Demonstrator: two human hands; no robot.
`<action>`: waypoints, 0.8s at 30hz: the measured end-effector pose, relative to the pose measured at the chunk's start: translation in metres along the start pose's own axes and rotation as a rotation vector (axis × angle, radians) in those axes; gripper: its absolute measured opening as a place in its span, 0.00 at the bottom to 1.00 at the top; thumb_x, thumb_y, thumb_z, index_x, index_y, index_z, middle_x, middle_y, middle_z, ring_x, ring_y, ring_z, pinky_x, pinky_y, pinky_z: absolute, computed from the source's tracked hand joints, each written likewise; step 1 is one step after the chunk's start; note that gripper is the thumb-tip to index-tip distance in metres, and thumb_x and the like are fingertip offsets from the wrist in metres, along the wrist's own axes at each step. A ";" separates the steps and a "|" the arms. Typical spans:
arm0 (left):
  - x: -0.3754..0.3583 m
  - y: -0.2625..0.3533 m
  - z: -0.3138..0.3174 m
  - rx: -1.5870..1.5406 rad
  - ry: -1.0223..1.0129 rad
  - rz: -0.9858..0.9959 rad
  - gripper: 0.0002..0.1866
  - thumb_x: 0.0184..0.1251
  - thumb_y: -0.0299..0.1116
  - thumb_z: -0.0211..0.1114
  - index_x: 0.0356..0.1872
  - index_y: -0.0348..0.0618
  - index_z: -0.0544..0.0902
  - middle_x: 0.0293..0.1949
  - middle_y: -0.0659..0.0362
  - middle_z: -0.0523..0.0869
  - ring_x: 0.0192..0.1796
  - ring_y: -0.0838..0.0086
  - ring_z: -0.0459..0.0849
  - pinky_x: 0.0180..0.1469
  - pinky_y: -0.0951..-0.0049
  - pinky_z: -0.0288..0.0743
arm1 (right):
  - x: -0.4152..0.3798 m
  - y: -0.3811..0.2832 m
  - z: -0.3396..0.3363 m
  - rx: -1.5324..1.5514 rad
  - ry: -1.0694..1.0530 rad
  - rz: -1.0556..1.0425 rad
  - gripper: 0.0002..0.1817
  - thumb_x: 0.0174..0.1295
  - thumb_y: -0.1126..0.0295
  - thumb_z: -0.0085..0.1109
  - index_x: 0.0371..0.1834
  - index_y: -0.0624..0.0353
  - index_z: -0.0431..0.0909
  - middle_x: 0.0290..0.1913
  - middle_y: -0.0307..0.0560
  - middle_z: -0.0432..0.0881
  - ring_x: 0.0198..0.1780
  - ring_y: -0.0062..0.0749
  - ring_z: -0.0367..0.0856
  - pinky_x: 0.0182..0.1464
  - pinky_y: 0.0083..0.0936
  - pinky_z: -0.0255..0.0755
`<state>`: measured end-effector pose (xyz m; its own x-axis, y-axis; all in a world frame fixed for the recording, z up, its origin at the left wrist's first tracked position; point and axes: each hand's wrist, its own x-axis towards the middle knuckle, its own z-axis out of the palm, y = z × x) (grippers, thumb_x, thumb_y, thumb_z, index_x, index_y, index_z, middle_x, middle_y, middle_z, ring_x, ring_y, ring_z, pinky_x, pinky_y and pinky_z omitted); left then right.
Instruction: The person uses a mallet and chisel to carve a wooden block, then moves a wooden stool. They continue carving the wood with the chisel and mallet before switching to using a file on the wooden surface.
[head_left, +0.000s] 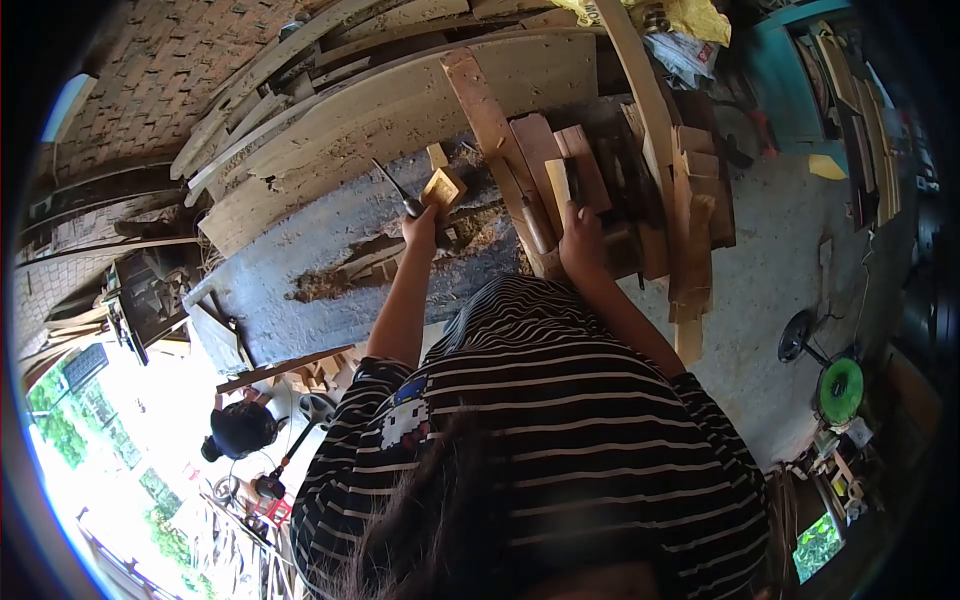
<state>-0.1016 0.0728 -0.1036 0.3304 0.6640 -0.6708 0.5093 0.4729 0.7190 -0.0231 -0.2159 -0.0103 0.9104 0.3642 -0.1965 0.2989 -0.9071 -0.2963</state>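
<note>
My left hand (422, 230) is closed at the lower end of a small yellowish wooden block (443, 188) over the dark workbench (290, 245). A thin pointed tool with a dark handle (412, 206) lies against that hand's left side; whether the fingers hold it too is unclear. My right hand (583, 240) is closed round the lower end of a dark tool (572, 182), beside a pale wooden piece (557, 184). Just left of it lies a wooden-handled tool (537, 225) on a board.
Long planks (400, 110) lie along the bench's far side. More boards (692, 220) are stacked at the right. Shavings (480, 240) litter the bench. A green round object (840, 390) stands at the right, and a dark-haired person (242, 430) is at the lower left.
</note>
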 end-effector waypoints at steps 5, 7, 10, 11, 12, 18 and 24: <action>-0.037 0.022 0.021 -0.034 -0.004 -0.017 0.14 0.53 0.32 0.71 0.36 0.39 0.76 0.28 0.59 0.81 0.23 0.74 0.79 0.24 0.73 0.74 | 0.000 -0.013 0.005 -0.187 -0.179 -0.212 0.15 0.59 0.66 0.52 0.48 0.58 0.73 0.46 0.50 0.71 0.53 0.43 0.69 0.52 0.44 0.64; -0.034 0.022 0.035 -0.105 -0.080 -0.008 0.16 0.52 0.32 0.70 0.38 0.38 0.74 0.27 0.59 0.80 0.22 0.74 0.78 0.23 0.74 0.73 | -0.001 -0.016 0.022 -0.219 -0.153 -0.211 0.17 0.58 0.61 0.54 0.47 0.57 0.74 0.46 0.50 0.72 0.54 0.42 0.68 0.53 0.46 0.61; -0.052 0.039 0.066 -0.117 -0.139 -0.015 0.19 0.50 0.30 0.71 0.41 0.37 0.72 0.27 0.58 0.80 0.23 0.74 0.78 0.23 0.73 0.74 | -0.002 -0.023 0.025 -0.284 -0.035 -0.211 0.20 0.55 0.54 0.57 0.44 0.57 0.76 0.45 0.48 0.73 0.55 0.40 0.67 0.55 0.46 0.58; -0.055 0.037 0.078 -0.118 -0.118 0.054 0.17 0.51 0.30 0.70 0.39 0.38 0.74 0.27 0.58 0.81 0.23 0.73 0.79 0.23 0.74 0.74 | -0.002 -0.028 0.022 -0.306 0.059 -0.199 0.22 0.53 0.51 0.59 0.42 0.57 0.77 0.44 0.47 0.73 0.54 0.38 0.67 0.55 0.45 0.58; -0.060 0.036 0.092 -0.117 -0.095 0.125 0.15 0.52 0.29 0.70 0.38 0.39 0.76 0.27 0.59 0.81 0.23 0.73 0.79 0.23 0.74 0.74 | -0.001 -0.029 0.022 -0.307 0.054 -0.228 0.22 0.53 0.51 0.59 0.42 0.57 0.77 0.44 0.47 0.73 0.54 0.38 0.67 0.55 0.45 0.58; -0.090 0.033 0.139 0.391 -0.172 0.294 0.23 0.46 0.39 0.74 0.39 0.35 0.76 0.30 0.53 0.84 0.31 0.68 0.86 0.34 0.69 0.79 | 0.006 -0.018 0.026 -0.270 -0.053 -0.251 0.22 0.45 0.51 0.65 0.36 0.56 0.79 0.43 0.44 0.76 0.53 0.38 0.67 0.53 0.42 0.58; -0.092 0.002 0.136 0.463 -0.279 0.163 0.33 0.41 0.50 0.74 0.47 0.37 0.79 0.42 0.46 0.84 0.46 0.59 0.84 0.48 0.65 0.77 | 0.007 -0.010 0.024 -0.294 -0.099 -0.335 0.24 0.40 0.53 0.68 0.37 0.56 0.79 0.44 0.44 0.76 0.55 0.39 0.66 0.54 0.44 0.57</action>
<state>-0.0227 -0.0660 -0.0650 0.5997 0.4996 -0.6251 0.7085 0.0317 0.7050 -0.0270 -0.1990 -0.0310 0.7223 0.6529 -0.2281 0.6537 -0.7522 -0.0834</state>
